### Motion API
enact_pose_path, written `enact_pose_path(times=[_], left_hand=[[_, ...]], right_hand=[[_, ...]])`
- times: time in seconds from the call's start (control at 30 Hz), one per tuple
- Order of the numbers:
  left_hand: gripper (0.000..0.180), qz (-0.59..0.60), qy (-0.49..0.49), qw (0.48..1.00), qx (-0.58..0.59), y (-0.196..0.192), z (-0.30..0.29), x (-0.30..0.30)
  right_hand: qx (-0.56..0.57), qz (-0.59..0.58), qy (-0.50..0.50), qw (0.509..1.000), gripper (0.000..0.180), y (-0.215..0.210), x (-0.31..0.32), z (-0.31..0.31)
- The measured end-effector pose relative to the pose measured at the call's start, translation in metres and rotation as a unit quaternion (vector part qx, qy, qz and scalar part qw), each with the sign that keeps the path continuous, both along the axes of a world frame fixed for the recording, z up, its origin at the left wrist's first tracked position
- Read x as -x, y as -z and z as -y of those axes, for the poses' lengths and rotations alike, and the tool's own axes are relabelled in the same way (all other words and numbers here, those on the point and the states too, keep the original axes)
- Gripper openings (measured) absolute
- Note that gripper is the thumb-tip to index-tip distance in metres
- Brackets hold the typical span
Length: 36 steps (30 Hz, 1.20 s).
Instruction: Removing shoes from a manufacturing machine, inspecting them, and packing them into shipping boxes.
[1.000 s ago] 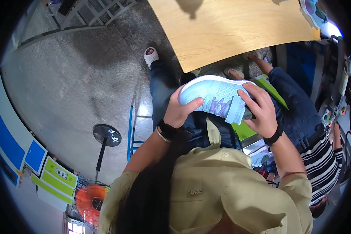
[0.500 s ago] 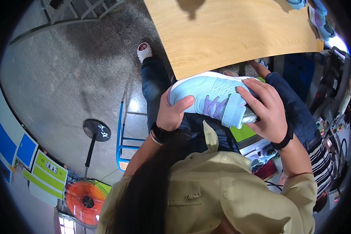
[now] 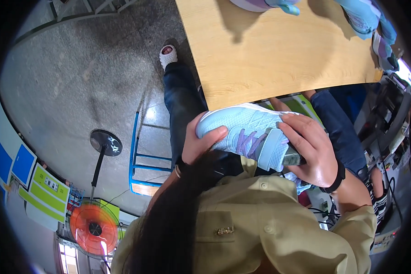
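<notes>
Light blue mesh sneaker w/ purple laces (image 3: 249, 137) is held up in the air betw. both hands, just below the near edge of the light wooden worktop (image 3: 278, 55), above the person's lap. Long axis runs roughly left-right: toe to the left, heel to the right. Left hand (image 3: 198, 144) cups the toe, thumb curled over the top, fingers under. Right hand (image 3: 313, 150) wraps the heel/ankle end, fingers bent over the collar. Both touch it; neither is nearer. More pale blue shoes (image 3: 365, 18) lie at the worktop's far side.
</notes>
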<state>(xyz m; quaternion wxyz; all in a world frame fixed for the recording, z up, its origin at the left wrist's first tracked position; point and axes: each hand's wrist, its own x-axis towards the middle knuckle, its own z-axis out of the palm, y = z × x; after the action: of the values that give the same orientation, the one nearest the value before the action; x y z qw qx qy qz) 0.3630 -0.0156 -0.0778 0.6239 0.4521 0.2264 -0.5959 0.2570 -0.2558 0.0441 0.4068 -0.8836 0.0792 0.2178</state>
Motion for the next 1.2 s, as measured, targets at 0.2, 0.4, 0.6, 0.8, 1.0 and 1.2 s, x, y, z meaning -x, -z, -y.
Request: enact_pose_path(times=[0.2, 0.4, 0.6, 0.8, 1.0, 1.2], left_hand=[[0.043, 0.192, 0.136, 0.971, -0.031, 0.004, -0.006, 0.014], [0.048, 0.041, -0.091, 0.993, 0.057, 0.015, 0.008, 0.021], [0.059, 0.137, -0.049, 0.981, 0.126, 0.006, 0.005, 0.027], [0.060, 0.206, 0.022, 0.969, 0.132, -0.021, -0.006, 0.025], [0.060, 0.187, -0.006, 0.975, 0.116, -0.035, -0.025, 0.016], [0.062, 0.192, -0.006, 0.974, 0.123, -0.062, -0.033, -0.018]], right_hand=[[-0.012, -0.012, -0.003, 1.000, 0.078, -0.001, -0.006, 0.008], [0.045, 0.066, -0.074, 0.994, 0.080, 0.017, 0.007, 0.011], [0.122, 0.162, -0.065, 0.977, 0.083, 0.041, 0.058, 0.000], [0.146, 0.245, -0.007, 0.958, 0.071, 0.030, 0.085, -0.020], [0.110, 0.225, -0.003, 0.968, 0.076, 0.019, 0.061, -0.027], [0.074, 0.285, 0.013, 0.956, 0.067, 0.016, 0.031, -0.033]])
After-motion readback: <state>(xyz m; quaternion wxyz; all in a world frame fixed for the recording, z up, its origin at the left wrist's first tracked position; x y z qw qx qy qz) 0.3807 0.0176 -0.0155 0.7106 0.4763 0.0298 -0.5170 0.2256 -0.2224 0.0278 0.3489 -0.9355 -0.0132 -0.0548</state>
